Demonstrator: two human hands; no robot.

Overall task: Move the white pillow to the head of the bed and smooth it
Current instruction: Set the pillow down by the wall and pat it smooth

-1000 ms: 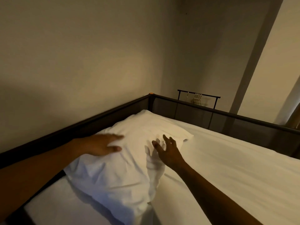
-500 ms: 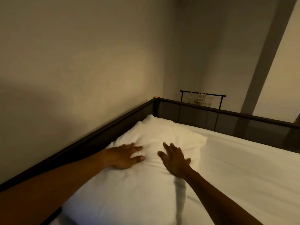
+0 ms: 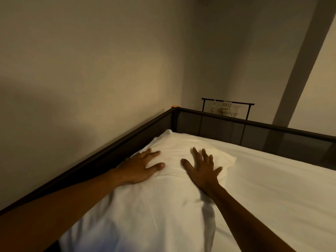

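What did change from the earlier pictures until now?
The white pillow, bunched and partly lifted before, now lies flat along the dark bed rail. The right hand came down on it; the left hand stayed pressing. Nothing was gripped. The sheet is unchanged.

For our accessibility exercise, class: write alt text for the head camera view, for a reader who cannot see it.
Two bare hands press flat on a white pillow lying along the dark bed rail at the bed's corner: left hand, right hand, fingers spread. A white sheet covers the mattress; beige walls rise behind.
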